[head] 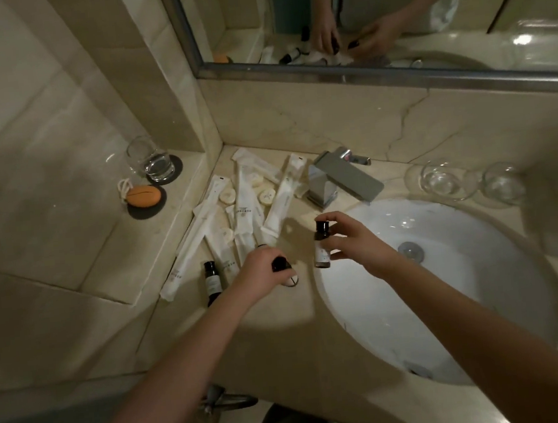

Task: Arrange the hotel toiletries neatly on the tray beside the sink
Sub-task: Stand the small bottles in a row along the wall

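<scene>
Far left, raised ledge: one glass tumbler on a dark coaster and one orange soap on a second coaster, both well apart from your work and outside it.

Counter corner, left of the tap: a loose heap of white sachets lying crossed over one another, with small round wrapped soaps scattered among them. No tray shows anywhere here, so these toiletries lie straight on the marble.

Front of the heap: one dark bottle lying on its side, untouched.

Your left hand: closed from above around a second dark bottle, cap up, its base low at the counter, either just lifted or about to be stood up.

Your right hand: fingers pinched on a third small bottle, held upright over the near rim of the sink, probably so the label reads and it can be set down standing.

Right of that: tap behind the basin, then two clear glass bowls at the far right.

Judgement: sorting has barely begun, bottles first.
</scene>
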